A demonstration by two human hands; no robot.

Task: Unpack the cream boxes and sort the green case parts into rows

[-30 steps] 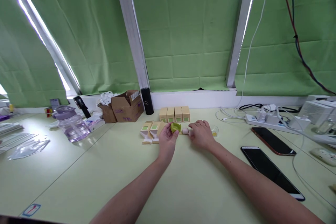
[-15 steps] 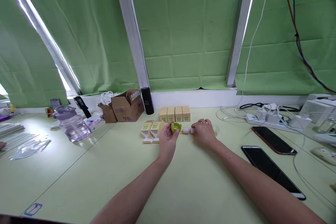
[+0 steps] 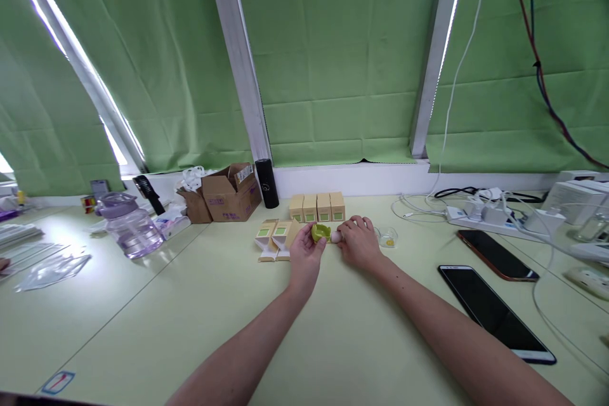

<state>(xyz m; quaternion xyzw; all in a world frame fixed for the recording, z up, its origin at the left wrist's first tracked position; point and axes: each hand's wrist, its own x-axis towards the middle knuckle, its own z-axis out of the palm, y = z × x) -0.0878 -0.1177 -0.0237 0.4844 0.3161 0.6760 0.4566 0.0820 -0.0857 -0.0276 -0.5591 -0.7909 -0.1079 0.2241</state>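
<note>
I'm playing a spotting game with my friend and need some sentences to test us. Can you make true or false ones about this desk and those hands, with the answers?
1. The left hand holds a green cup-shaped piece. True.
2. The black cylinder stands right of the row of four small boxes. False: the black cylinder stands left of that row.
3. Two phones lie on the table. True.
4. The right hand is holding a phone. False: the right hand's fingers are by a small pale piece.
5. The big brown cardboard box has its top open. True.
6. The clear jug has a green lid. False: its lid is purple.
</note>
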